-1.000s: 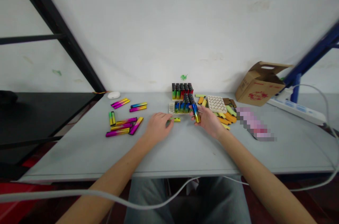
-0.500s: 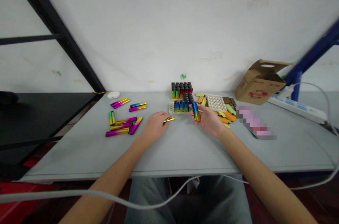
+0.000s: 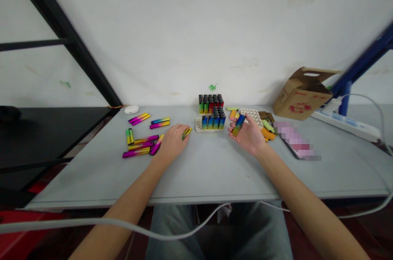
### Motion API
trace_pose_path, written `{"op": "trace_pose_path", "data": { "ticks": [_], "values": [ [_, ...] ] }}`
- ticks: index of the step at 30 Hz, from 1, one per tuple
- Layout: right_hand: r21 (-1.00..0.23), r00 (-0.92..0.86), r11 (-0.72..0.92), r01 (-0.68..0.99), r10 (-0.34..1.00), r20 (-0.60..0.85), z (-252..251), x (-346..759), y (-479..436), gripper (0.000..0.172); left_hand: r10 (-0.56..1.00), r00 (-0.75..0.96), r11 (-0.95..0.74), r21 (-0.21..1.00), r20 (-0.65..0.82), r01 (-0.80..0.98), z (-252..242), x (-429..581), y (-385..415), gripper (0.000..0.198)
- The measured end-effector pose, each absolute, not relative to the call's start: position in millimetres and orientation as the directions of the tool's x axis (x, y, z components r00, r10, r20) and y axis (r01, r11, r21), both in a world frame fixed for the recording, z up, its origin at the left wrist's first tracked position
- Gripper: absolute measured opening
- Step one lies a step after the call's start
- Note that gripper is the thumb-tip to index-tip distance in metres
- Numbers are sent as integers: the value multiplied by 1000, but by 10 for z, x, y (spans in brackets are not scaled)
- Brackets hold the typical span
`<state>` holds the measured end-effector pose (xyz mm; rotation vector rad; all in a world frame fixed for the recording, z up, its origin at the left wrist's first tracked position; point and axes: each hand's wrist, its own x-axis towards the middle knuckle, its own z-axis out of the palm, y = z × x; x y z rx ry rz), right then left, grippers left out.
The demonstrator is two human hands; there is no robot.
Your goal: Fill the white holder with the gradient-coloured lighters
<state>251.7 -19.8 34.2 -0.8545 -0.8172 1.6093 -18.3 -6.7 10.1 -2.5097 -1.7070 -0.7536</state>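
In my right hand [image 3: 250, 137] rests a shiny blue-and-yellow lighter [image 3: 238, 125], tilted over the palm, with the fingers curled round it. My left hand [image 3: 174, 141] is closed on a yellow-green metallic lighter [image 3: 186, 133]; only its end shows past the fingers, and whether there is more than one I cannot tell. Between the hands stands a white cell tray [image 3: 199, 125] with upright blue-yellow lighters [image 3: 213, 122], black tops up. Behind it is a block of green and red lighters [image 3: 210, 105]. Left of my left hand lie several loose purple-yellow lighters [image 3: 143, 145].
Right of the trays, behind my right hand, are another white cell tray [image 3: 253, 116] and orange and yellow pieces [image 3: 268, 134]. Farther right are a blurred phone [image 3: 294, 141], a cardboard box [image 3: 302, 96] and a power strip [image 3: 350, 125]. A white case [image 3: 131, 109] sits back left.
My right hand has moved right, away from the tray, with the blue-and-yellow lighter. My left hand has shifted left and slightly back toward the wall, still holding the yellow-green lighter.
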Motion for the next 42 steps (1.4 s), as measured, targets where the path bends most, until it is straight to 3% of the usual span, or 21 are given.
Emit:
{"op": "trace_pose_path", "data": {
  "ticks": [9,18,25,32,38,40,42],
  "values": [
    [-808,-297,-370,-459,921,-253,238,2484,-180,44,861,218,-302,117,458,946,27,-220,-10,19],
    [-847,-206,-381,-371,923,-326,251,2462,-158,45,807,297,-443,191,510,876,30,-114,-62,23],
    [-963,42,-212,-166,974,-221,120,2392,-101,41,778,406,-546,197,480,814,10,-53,-91,33],
    [-886,-82,-290,-361,957,-280,271,2382,-173,44,760,484,-601,186,433,778,-67,-51,-67,33],
    [-893,-78,-260,-366,965,-249,283,2411,-164,40,777,501,-587,153,380,795,-51,-38,-102,38],
    [-937,-12,-185,-297,982,-190,230,2431,-136,40,780,505,-584,143,369,799,-48,-34,-110,43],
    [-994,73,-36,-99,996,-43,169,2444,-128,40,782,518,-587,131,346,799,-42,-29,-120,46]
  ]
}}
